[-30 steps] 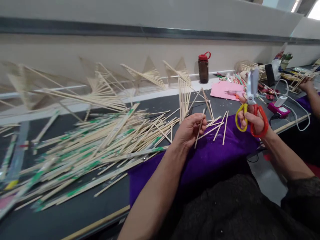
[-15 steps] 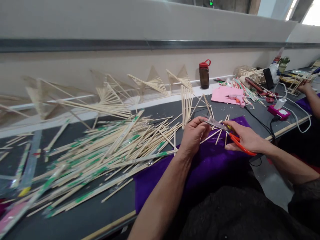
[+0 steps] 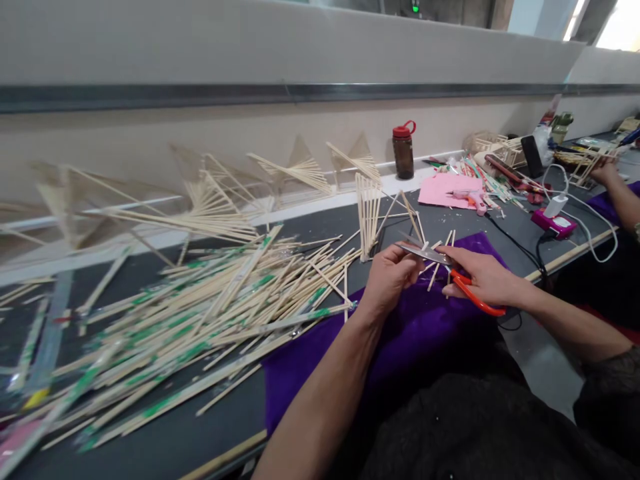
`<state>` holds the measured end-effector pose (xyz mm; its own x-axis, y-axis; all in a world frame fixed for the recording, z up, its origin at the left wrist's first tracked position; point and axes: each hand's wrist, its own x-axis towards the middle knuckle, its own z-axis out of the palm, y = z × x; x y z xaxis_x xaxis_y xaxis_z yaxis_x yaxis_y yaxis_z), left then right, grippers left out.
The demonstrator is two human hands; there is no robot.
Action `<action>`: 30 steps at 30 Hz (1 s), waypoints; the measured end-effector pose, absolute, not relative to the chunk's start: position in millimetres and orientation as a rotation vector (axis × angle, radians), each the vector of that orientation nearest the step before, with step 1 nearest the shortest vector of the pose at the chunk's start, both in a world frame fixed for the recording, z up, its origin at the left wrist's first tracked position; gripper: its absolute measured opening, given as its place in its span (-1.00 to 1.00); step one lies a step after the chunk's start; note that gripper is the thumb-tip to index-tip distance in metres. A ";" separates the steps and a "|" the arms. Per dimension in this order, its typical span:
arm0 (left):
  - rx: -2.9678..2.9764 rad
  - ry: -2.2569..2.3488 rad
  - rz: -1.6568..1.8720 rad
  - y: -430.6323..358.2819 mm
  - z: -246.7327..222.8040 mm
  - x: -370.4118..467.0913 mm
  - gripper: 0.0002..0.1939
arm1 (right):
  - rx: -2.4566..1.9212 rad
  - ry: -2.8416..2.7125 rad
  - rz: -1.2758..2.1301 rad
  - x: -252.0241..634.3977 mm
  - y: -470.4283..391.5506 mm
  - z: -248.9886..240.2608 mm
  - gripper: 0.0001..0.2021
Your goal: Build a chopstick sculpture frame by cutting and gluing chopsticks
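Note:
My right hand (image 3: pixel 483 275) is closed around the orange handles of a pair of scissors (image 3: pixel 425 253). Their blades point left, slightly apart, over the fingers of my left hand (image 3: pixel 393 275). Those fingers are pinched together; what they grip is hidden behind the blades and fingertips. Beneath both hands a purple cloth (image 3: pixel 315 373) covers the table edge, with a few short wooden sticks (image 3: pixel 434 275) lying on it. Just beyond my left hand stands a frame of glued sticks (image 3: pixel 369 213), upright and fan-shaped on one side.
A big heap of thin wooden sticks (image 3: pixel 215 320), some in plastic sleeves, spreads to the left. Along the wall stand twisted stick models (image 3: pixel 295 170) and a brown bottle (image 3: pixel 403 157). A pink glue gun (image 3: pixel 473 199) and a magenta power block (image 3: pixel 553 223) with cables lie right. Another person's hand (image 3: pixel 605 172) is farther right.
The view has shifted slightly. The scissor blades lie lower over my left fingers, and the small pale piece seen beside them before is out of sight. Both hands keep their grips.

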<state>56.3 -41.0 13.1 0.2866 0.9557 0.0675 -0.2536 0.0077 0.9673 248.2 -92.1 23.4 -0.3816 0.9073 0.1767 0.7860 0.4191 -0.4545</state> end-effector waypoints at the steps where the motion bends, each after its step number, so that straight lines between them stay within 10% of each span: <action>1: 1.172 0.788 1.121 -41.0 12.7 56.4 -0.87 | -1.434 -2.282 0.408 248.7 -92.1 22.5 -0.38; 20: 1.245 0.911 1.245 -44.3 14.4 56.2 -0.90 | -1.493 -2.297 0.197 250.8 -80.9 13.0 -0.62; 30: 1.402 0.987 1.252 -48.2 12.6 55.2 -0.91 | -1.490 -2.329 0.145 250.8 -85.4 15.3 -0.24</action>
<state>55.2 -48.2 12.6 0.1401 0.9701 0.1981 -0.0336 -0.1953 0.9802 250.8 -85.4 15.3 -0.3719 0.8935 0.2515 0.8553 0.4351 -0.2812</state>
